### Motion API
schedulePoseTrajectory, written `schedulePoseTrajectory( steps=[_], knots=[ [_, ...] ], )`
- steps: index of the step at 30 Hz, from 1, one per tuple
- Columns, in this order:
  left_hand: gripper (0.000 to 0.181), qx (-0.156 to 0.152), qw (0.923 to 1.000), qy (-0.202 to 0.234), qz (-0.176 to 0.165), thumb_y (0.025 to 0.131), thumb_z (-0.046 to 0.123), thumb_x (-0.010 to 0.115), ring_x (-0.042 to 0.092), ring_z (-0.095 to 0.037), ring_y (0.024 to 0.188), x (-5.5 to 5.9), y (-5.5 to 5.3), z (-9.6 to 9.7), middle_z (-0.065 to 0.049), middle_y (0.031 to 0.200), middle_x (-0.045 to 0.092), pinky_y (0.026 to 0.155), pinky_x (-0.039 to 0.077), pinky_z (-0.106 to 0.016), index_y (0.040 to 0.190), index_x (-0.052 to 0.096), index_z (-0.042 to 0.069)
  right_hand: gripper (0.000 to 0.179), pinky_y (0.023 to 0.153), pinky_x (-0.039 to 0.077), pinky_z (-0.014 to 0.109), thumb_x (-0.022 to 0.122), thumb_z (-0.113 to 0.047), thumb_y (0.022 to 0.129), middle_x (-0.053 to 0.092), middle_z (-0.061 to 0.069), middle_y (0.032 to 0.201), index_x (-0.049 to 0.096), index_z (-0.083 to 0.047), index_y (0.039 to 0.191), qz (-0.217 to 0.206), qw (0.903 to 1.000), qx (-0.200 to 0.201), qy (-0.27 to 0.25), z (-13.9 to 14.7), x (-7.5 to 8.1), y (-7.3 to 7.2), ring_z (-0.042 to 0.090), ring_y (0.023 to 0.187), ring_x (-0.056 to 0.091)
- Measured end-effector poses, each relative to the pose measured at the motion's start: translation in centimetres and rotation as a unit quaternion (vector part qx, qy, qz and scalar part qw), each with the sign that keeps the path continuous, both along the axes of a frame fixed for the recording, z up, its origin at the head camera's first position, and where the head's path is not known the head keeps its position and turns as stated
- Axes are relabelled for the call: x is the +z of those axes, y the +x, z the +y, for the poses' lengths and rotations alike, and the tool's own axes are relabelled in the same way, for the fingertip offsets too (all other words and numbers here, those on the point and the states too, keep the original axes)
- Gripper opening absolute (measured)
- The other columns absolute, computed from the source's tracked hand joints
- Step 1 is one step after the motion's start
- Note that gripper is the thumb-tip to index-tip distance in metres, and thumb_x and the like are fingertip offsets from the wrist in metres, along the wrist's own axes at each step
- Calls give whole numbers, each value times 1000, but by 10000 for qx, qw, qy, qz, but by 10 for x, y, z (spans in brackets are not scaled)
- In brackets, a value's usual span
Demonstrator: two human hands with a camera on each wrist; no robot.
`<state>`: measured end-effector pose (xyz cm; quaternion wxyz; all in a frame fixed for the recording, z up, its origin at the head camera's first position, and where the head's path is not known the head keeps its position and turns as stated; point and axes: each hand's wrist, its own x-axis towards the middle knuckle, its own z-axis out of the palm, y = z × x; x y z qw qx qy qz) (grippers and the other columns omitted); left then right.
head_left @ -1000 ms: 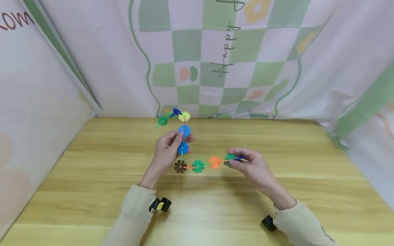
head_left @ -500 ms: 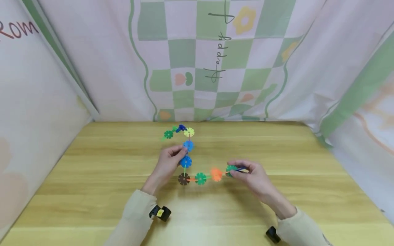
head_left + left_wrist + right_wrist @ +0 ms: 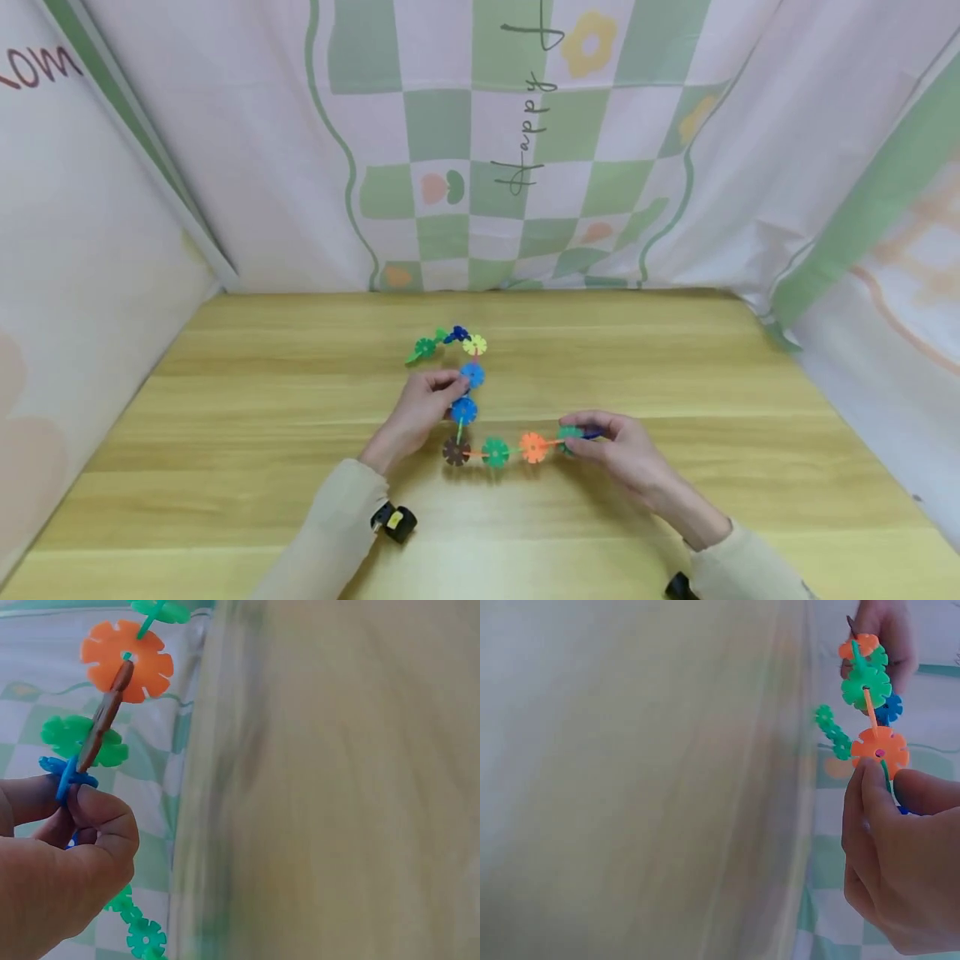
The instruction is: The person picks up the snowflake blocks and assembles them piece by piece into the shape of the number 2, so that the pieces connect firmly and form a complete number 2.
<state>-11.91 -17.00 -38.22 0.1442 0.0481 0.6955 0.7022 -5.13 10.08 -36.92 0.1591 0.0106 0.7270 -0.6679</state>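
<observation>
A chain of interlocking plastic snowflake discs bends between my two hands. With thumb and fingers, my left hand [image 3: 422, 408] pinches its blue discs [image 3: 464, 411]. Beyond them come a yellow disc [image 3: 475, 344], a dark blue disc [image 3: 459, 334] and a green disc [image 3: 425, 347] at the far end. From a brown disc [image 3: 456, 452] at the corner, the chain runs right through a green disc [image 3: 495, 452] and an orange disc [image 3: 533, 447]. At that right end my right hand [image 3: 637, 462] pinches a green disc [image 3: 570, 439], partly covered by fingers, beside a dark blue piece [image 3: 592, 434].
A wooden table [image 3: 300, 333] lies under both hands. Behind it hangs a white cloth [image 3: 435, 125] with green checks, and printed cloth walls stand at left and right. Each sleeve cuff carries a small black camera [image 3: 397, 522].
Both hands and the chain sit lower in the head view than a second ago, and slightly further right. The head view has also shifted. Both hands keep their grip.
</observation>
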Motion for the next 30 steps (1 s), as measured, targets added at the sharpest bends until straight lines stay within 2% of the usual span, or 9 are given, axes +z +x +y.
schedulePoseTrajectory(
  steps=[4,8,11,14,18,20,25,30],
  knots=[
    [21,-125,9997,-206,-102,98,7,54,55,-8,65,-6,-3,2,-4,84,61,61,47,-21,106,66,-8,44,88,52,26,60,3,90,51,20,116,44,19,127,-249,9994,220,-122,0,-4,0,18,97,60],
    [19,-153,9985,-499,-183,96,8,56,47,-8,61,-10,-6,4,-1,77,58,54,39,-19,99,68,-6,44,90,51,29,58,4,91,50,27,122,41,21,128,-438,9980,438,-117,0,-7,0,21,101,62],
    [17,-149,9978,-618,-205,96,8,57,42,-10,59,-12,-8,5,0,72,54,52,35,-19,94,68,-5,43,89,52,30,58,4,91,52,25,119,42,21,127,-497,9975,494,-11,0,-9,0,22,101,62],
    [15,-153,9968,-748,-255,95,7,58,41,-10,58,-13,-9,5,0,71,53,51,35,-19,91,68,-4,42,81,56,31,61,0,91,57,19,107,45,18,125,-468,9968,557,319,0,-9,0,22,92,65],
    [13,-178,9947,-924,-410,94,6,59,45,-10,59,-12,-10,3,-1,73,54,52,40,-19,90,68,-3,38,62,54,29,67,-11,90,58,9,88,53,11,118,-277,9919,682,1035,0,-8,1,21,73,63],
    [12,-202,9940,-961,-489,94,5,59,48,-10,59,-13,-11,2,-3,75,56,52,43,-20,92,67,-4,37,58,52,28,69,-15,88,58,8,84,56,8,114,-199,9889,698,1297,0,-7,2,20,69,60],
    [16,-228,9926,-974,-688,93,2,59,57,-12,66,-13,-12,2,-9,87,62,60,55,-24,104,65,-8,35,61,53,29,69,-15,88,59,9,87,57,8,112,-233,9868,655,1460,2,-7,4,20,72,60],
    [23,-281,9912,-979,-848,92,0,59,61,-16,74,-12,-11,1,-16,97,65,67,57,-29,113,61,-11,37,68,56,31,69,-12,88,59,12,96,56,9,115,-281,9871,608,1451,2,-7,6,20,79,60]
  ],
)
